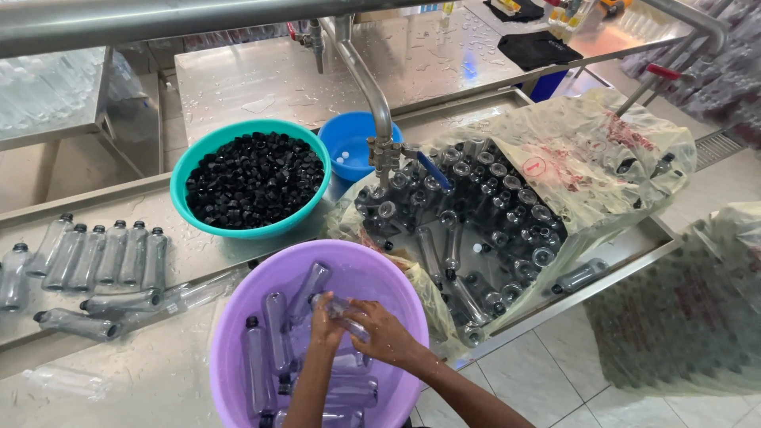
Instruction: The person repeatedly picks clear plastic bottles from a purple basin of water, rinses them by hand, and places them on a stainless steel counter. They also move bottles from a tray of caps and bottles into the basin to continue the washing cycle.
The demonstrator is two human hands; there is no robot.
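Looking down from the head view, I see my left hand (pixel 326 323) and right hand (pixel 386 333) clamped together on a small clear plastic bottle (pixel 342 310) over the purple plastic basin (pixel 238 313); light, wet, probably slippery, best gripped mid-body.

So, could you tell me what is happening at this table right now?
A person holds a clear plastic bottle with both hands, left hand and right hand, over a purple basin of bottles in water. Beside it stand a teal basin of black caps, capped bottles on the steel table, and a big bag of empty bottles.
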